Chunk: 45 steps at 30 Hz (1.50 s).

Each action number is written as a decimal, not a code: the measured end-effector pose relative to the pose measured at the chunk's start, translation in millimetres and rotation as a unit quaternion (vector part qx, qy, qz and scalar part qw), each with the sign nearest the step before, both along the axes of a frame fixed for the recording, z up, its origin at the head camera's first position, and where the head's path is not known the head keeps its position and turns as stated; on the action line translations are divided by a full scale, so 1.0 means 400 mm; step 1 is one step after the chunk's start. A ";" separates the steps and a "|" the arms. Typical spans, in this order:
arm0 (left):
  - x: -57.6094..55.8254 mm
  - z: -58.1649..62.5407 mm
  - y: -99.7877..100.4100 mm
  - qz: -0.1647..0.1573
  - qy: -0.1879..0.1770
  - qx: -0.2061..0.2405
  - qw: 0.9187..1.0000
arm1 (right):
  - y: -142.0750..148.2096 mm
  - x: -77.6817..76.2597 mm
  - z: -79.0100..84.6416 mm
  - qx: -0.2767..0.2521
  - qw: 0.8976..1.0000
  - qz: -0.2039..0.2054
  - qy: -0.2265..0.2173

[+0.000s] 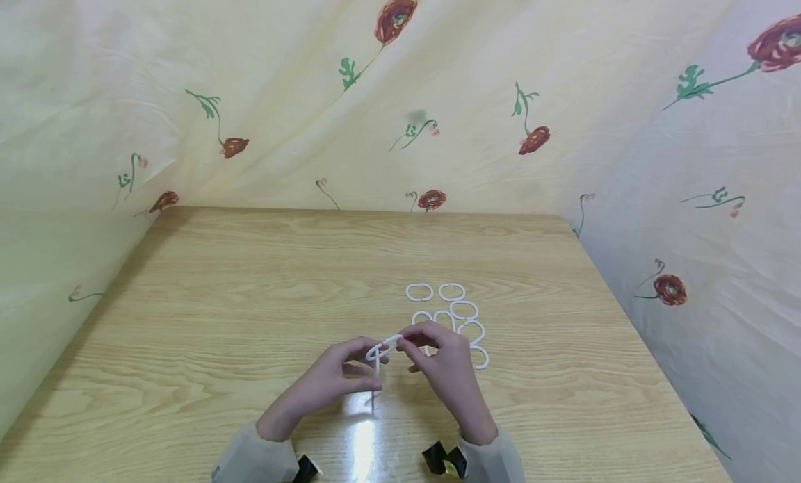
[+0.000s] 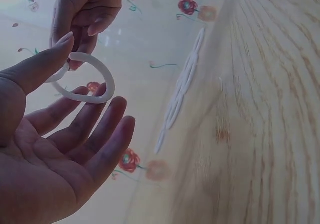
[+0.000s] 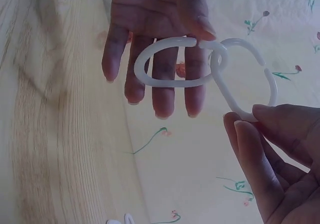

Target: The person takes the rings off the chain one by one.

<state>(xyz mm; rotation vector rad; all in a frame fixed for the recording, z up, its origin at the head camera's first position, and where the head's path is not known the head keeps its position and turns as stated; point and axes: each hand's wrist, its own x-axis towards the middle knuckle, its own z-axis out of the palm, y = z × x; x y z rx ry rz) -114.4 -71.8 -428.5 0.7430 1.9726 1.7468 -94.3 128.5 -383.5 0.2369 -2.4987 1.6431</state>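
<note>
Two white oval plastic rings, each with a small split, hook through one another between my hands. My left hand [image 1: 341,372] holds one ring [image 3: 170,83] between its thumb and nearly straight fingers. That ring's split shows beside the left thumb in the right wrist view. With thumb and index finger, my right hand [image 1: 441,365] pinches the other ring [image 3: 273,87] at its end. Both hands are raised above the wooden table [image 1: 250,274] near its front middle. In the left wrist view, the right hand [image 2: 90,14] covers most of its ring.
Several more white rings [image 1: 420,300] lie close together on the table, just beyond and right of my right hand, which hides some of them. Flower-printed cloth [image 1: 281,121] hangs behind the table and along both sides. Black pieces [image 1: 444,461] show at my sleeve cuffs.
</note>
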 end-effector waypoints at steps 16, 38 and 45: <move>-0.004 -0.006 -0.008 0.029 -0.053 0.016 0.998 | 0.013 -0.003 -0.001 -0.047 0.996 -0.045 -0.059; -0.004 0.009 -0.009 0.069 -0.091 0.056 0.992 | 0.017 -0.004 -0.009 -0.074 0.993 -0.073 -0.050; -0.002 0.018 -0.011 0.079 -0.093 0.070 0.990 | 0.016 0.000 -0.017 -0.085 0.992 -0.078 -0.044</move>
